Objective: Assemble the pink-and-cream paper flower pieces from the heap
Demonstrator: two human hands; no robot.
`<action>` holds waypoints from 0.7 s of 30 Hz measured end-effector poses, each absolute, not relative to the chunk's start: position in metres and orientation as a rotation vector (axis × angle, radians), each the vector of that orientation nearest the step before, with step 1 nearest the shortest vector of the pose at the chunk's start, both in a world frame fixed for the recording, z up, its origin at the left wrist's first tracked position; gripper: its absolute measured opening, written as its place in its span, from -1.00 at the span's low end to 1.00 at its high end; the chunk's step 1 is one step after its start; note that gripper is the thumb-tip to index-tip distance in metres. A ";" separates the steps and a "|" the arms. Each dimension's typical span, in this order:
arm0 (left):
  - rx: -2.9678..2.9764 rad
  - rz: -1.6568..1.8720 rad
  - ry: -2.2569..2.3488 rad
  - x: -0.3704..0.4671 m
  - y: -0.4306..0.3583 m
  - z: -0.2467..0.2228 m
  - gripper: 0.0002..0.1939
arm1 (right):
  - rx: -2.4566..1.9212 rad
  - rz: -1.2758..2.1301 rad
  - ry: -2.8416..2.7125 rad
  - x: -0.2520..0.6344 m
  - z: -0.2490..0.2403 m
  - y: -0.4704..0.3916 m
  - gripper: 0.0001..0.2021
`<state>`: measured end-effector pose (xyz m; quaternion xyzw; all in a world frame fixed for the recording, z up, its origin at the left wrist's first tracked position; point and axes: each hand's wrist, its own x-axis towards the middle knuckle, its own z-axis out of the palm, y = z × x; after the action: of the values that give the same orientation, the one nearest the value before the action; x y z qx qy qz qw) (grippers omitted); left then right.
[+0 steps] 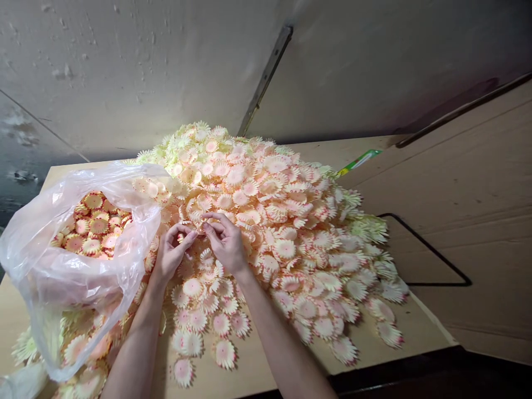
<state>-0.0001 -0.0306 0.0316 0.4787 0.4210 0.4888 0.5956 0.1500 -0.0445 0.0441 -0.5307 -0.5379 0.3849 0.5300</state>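
A large heap of pale pink and cream flower-shaped pieces (286, 249) with red-tipped edges covers the middle of the table. My left hand (173, 247) is over the heap's near left part, thumb and fingers pinched together; a small flower piece shows by its fingertips. Close beside it on the right, my right hand (223, 239) has its thumb and index finger brought together, and what lies between them is too small to make out. To the left, a clear plastic bag (37, 233) stands open with smaller, redder flower pieces (98, 226) inside.
Loose flower pieces lie along the near edge of the wooden table (428, 327). A green and yellow packet (358, 162) rests behind the heap at the right. Cardboard (469, 205) and a bent black metal rod (432, 247) are on the right. A grey wall rises behind.
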 end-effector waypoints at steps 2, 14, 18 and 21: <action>1.115 1.131 0.969 0.000 -0.031 0.031 -0.71 | -1.285 0.870 -1.280 0.149 0.044 -0.045 -0.77; 1.107 1.050 0.847 -0.002 -0.033 0.028 -0.72 | -1.223 0.753 -0.911 0.151 0.046 -0.036 -0.75; 0.997 1.062 0.818 -0.003 -0.032 0.027 -0.69 | -1.209 0.726 -0.782 0.157 0.048 -0.034 -0.73; 0.944 1.074 0.855 -0.003 -0.031 0.028 -0.69 | -1.219 0.768 -0.873 0.155 0.052 -0.037 -0.71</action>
<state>-0.0027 -0.0313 0.0281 0.4191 0.3797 0.4770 0.6728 0.1549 -0.0367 0.0521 -0.5399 -0.3867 0.3401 0.6658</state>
